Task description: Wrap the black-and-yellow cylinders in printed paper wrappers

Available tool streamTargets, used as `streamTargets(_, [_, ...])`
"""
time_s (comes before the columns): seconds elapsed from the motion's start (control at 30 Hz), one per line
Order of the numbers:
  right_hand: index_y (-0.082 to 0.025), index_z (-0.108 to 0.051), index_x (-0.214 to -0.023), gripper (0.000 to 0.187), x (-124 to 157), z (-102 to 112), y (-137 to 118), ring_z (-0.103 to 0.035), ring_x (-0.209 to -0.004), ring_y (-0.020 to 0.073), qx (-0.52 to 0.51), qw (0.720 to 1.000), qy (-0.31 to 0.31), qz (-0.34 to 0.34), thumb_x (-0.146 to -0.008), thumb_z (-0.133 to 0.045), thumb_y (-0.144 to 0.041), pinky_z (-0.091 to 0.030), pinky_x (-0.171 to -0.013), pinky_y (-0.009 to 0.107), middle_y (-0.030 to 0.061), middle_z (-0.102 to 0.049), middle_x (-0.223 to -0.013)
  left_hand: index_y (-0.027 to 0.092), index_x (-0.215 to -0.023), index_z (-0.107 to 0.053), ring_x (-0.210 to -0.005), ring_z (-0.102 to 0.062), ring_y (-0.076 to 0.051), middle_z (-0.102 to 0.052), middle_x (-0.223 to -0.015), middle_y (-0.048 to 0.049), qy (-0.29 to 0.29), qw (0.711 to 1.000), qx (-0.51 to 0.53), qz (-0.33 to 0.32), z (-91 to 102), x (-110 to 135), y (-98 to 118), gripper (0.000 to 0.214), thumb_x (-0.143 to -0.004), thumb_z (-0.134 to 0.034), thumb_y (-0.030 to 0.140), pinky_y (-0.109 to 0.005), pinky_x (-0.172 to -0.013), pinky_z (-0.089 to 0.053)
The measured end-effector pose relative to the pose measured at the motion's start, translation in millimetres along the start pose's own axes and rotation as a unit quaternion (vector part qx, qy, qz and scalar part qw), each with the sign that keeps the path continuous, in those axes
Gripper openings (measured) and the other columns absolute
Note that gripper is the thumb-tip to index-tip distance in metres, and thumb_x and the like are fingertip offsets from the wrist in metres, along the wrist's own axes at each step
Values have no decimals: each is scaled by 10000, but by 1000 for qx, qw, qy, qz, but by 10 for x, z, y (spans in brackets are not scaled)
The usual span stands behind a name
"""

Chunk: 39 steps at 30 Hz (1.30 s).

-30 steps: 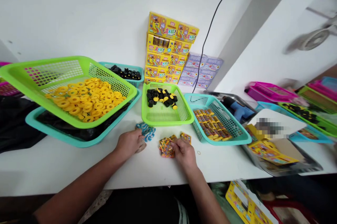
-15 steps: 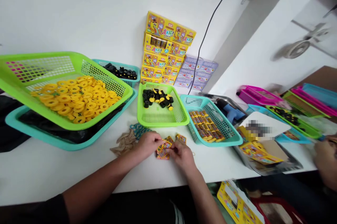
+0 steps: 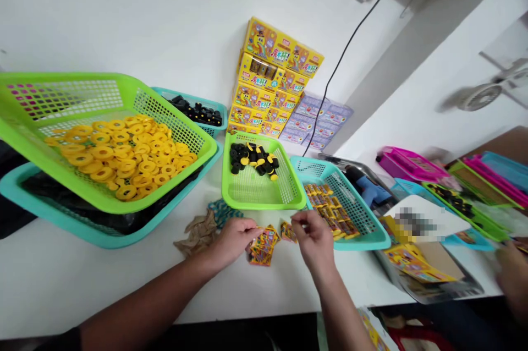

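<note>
Our left hand point(image 3: 235, 240) pinched at edge of foil packet stack point(image 3: 262, 246), six o'clock of green basket point(image 3: 264, 203); can't tell if gripping. Our right hand point(image 3: 314, 239) half open, nothing seen held, over loose packet point(image 3: 288, 232) at stack's two o'clock.

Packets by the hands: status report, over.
Left hand at packet pile, fingertips at its edge. Right hand open, beside loose packet. Teal basket just beyond right hand.
</note>
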State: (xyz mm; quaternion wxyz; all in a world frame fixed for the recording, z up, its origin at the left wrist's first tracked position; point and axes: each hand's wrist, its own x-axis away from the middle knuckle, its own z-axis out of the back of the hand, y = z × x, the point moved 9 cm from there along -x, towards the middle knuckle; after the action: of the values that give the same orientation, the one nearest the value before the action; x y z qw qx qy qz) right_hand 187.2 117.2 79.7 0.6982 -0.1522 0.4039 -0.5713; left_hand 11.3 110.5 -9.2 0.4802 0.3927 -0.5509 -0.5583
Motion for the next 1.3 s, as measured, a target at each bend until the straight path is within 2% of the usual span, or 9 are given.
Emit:
streamTargets(0.17, [-196,-661,-719,112,-129,-363,-164,-559,-580,145,48,967,-249,-26,-760,-634,-297,-409,-549,259,2,-639,-624,194,-568,-519,-402,-388,-101,-467,-435,38,1,998,38,41,4,15,-32,367,-724,-574,521,-228,-411,-265])
streamTargets(0.3, [-188,-620,-1042,470,155,-441,66,-579,-609,150,-136,961,-190,-148,-636,-789,-355,-432,-538,255,4,-656,-729,194,-609,-521,-391,-397,-103,-472,-446,37,21,995,83,40,37,21,-40,375,-765,-541,534,-227,-386,-249])
streamTargets(0.47, [-190,-603,-882,290,471,-637,300,-451,-452,94,-311,916,-134,-213,-672,-741,-334,-330,-421,214,-47,-548,-592,184,-617,-562,-398,-408,-114,-480,-453,26,13,996,65,52,11,36,-60,378,-748,-545,539,-235,-383,-274])
streamTargets(0.63, [-208,-610,-818,171,499,-656,474,-499,-458,128,-206,952,-119,-195,-678,-683,-274,-405,-429,244,-38,-546,-565,179,-574,-540,-444,-372,-94,-468,-489,32,99,994,35,18,222,55,66,391,-738,-562,534,-226,-430,-273])
streamTargets(0.87, [-224,-635,-743,81,428,-485,385,-577,-552,169,51,990,-108,-71,-740,-666,-299,-455,-517,273,10,-636,-650,169,-580,-571,-476,-379,-91,-454,-516,37,119,990,64,30,285,64,57,410,-656,-662,562,-210,-417,-291])
streamTargets(0.97, [-214,-625,-742,166,236,-256,247,-570,-542,161,53,995,-72,-37,-830,-596,-352,-452,-529,268,13,-632,-643,179,-590,-548,-426,-378,-80,-486,-515,41,119,986,103,53,245,72,-9,412,-615,-700,561,-204,-376,-286])
streamTargets(1.1, [-201,-625,-737,177,-366,-109,-6,-608,-632,171,146,988,-38,30,-865,-575,-313,-462,-624,271,27,-646,-692,189,-604,-532,-408,-436,-96,-546,-507,23,86,986,132,62,137,73,-5,419,-595,-727,560,-204,-351,-311])
streamTargets(1.2, [-183,-661,-854,101,-953,-478,-9,-657,-805,207,290,949,-123,35,-856,-608,-268,-463,-728,288,79,-697,-884,199,-624,-516,-413,-491,-121,-570,-505,16,69,984,150,65,81,77,-7,425,-569,-753,547,-207,-336,-312])
streamTargets(1.3, [-133,-651,-1027,244,-1452,-928,115,-668,-945,262,357,917,-180,4,-796,-675,-209,-466,-761,301,162,-693,-1041,200,-604,-508,-404,-483,-118,-552,-480,19,61,988,133,57,50,67,-28,395,-597,-748,513,-206,-336,-295])
